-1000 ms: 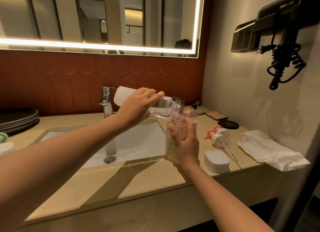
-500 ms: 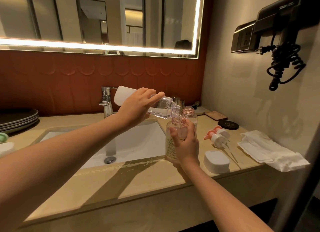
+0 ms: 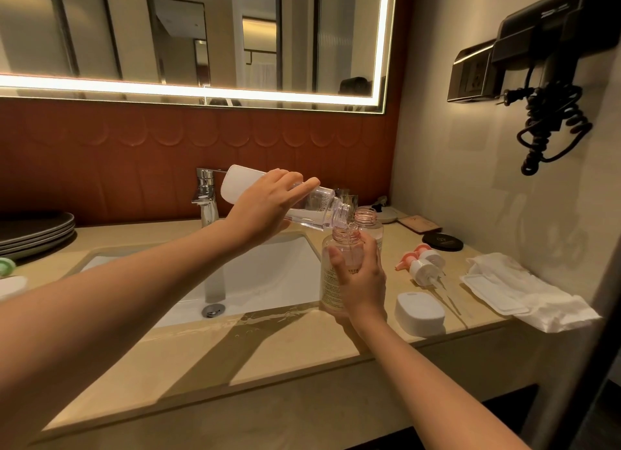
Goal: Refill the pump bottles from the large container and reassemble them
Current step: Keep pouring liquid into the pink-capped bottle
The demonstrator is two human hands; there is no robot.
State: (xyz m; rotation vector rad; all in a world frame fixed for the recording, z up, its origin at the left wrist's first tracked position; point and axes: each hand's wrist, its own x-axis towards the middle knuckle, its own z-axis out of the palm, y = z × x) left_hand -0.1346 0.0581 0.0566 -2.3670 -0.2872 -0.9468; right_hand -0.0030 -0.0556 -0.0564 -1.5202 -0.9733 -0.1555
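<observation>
My left hand (image 3: 265, 207) grips the large clear container (image 3: 316, 209), tilted almost flat with its open mouth over the neck of a clear pump bottle (image 3: 331, 275). That bottle stands upright on the counter at the sink's right edge, and my right hand (image 3: 361, 281) is wrapped round its body. A second open bottle (image 3: 368, 219) stands just behind it. Two pump heads (image 3: 421, 264) with pink nozzles and long tubes lie on the counter to the right. A white cap (image 3: 418, 311) sits in front of them.
The sink basin (image 3: 268, 271) and chrome tap (image 3: 205, 197) are to the left. Dark plates (image 3: 37, 231) are stacked at far left. A white cloth (image 3: 517, 291), a black round compact (image 3: 442, 242) and a small brown case (image 3: 418, 223) lie at right. A wall hairdryer (image 3: 544, 80) hangs above.
</observation>
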